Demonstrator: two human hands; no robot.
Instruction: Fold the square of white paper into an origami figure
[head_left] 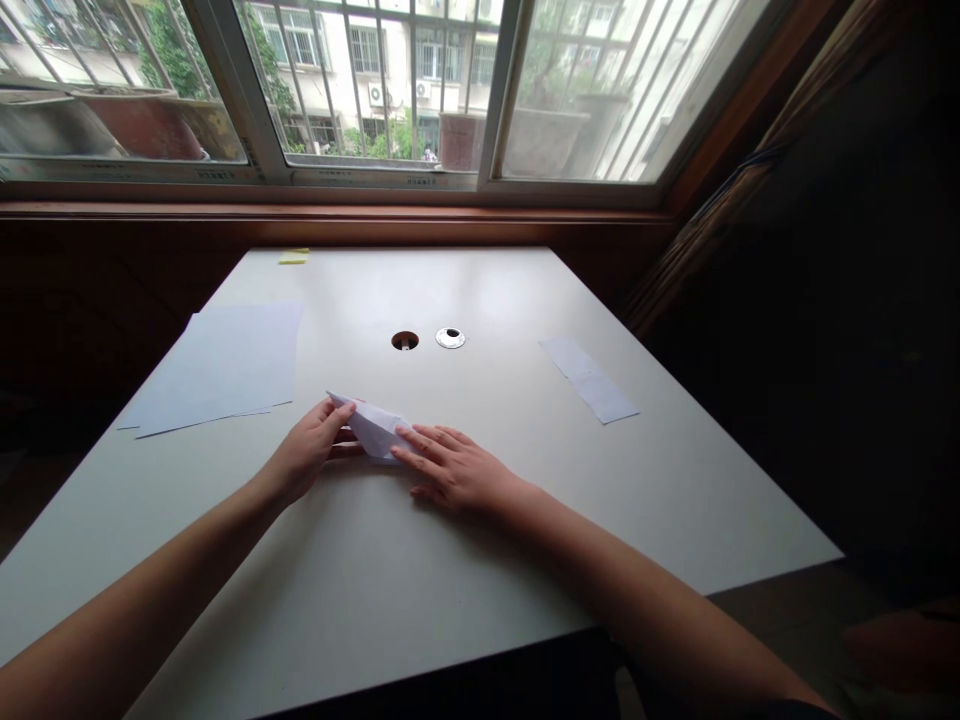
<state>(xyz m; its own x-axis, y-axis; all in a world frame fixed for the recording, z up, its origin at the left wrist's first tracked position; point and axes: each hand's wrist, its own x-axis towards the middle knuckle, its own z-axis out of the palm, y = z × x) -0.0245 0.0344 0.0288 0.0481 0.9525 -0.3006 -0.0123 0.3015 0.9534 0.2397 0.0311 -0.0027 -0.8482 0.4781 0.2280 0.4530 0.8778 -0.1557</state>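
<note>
My left hand [306, 455] pinches the left tip of the folded paper [375, 428], grip narrow, thumb & forefinger closed on it, so that corner looks raised a bit off the worktop [375, 570]. My right hand [454, 468] lies flat, grip wide, fingertips [405, 455] pressing the paper's right side down. The paper sits approx mid-worktop, straight in front of me. To the left, well apart, lie loose white sheets [221, 365]; to the right a paper strip [589, 378]. Beyond the paper: a cable hole [405, 340] w/ its cap [450, 338] just beside it (off the hole). A yellow note [292, 258] lies at the far edge, near the window [375, 90]
</note>
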